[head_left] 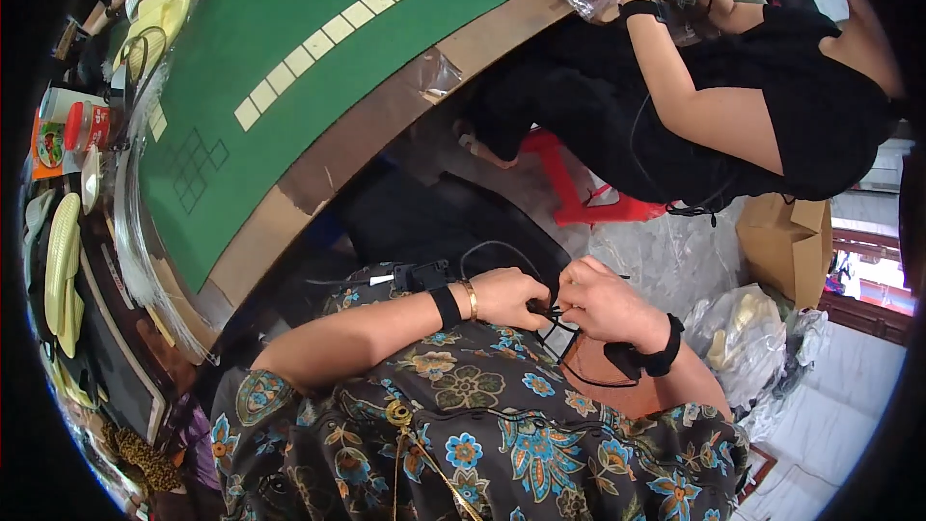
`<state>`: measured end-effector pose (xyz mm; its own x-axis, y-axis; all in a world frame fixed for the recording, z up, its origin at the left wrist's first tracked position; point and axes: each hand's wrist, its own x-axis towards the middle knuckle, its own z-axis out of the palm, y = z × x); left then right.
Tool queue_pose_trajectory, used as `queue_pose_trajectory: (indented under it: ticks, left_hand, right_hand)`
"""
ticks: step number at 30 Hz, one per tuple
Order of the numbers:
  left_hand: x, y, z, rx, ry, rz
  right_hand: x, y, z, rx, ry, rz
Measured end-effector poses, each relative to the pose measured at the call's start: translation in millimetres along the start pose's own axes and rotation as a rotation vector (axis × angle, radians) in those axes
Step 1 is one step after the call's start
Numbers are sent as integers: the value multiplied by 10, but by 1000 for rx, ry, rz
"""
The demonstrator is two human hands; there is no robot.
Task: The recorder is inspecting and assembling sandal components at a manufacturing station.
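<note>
My left hand [505, 298] and my right hand [608, 300] meet in front of my body, above my lap. Between them is a bunch of thin black cord [550, 311], gripped by the closed fingers of both hands. Loops of it hang below the fingers near my right wrist. The fingers cover most of the bunch, so how the strands run there is hidden. Strapped on my left forearm is a black band with a small dark device [424, 276]; a black band [666, 347] circles my right wrist.
A green-topped table [318, 125] with cardboard edging and a row of pale rectangles stands ahead left. Another person in black [714, 106] sits at its right side, near a red stool [555, 183]. A cardboard box [786, 246] and plastic bags [748, 342] lie to the right.
</note>
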<state>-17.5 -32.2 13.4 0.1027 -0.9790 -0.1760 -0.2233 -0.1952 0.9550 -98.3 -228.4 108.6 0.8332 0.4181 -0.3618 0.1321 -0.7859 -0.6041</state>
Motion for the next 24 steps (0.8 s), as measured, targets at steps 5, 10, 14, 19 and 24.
queue_pose_trajectory:
  ticks: [5,10,14,19,24]
  left_hand:
    - [-6,53,13,73,-6,45]
    - [7,50,39,-8,-16,77]
    - [-15,48,29,75,-14,26]
    - [-34,94,1,102,0,6]
    - [-51,113,-6,119,-88,-2]
  right_hand:
    - [-95,99,-142,81,-121,-32]
    - [-257,248,-320,301,-218,6]
    - [-201,168,-219,310,-194,-10]
    - [-62,-109,90,-234,-104,-56]
    - [-46,-102,-22,-91,-286,-135]
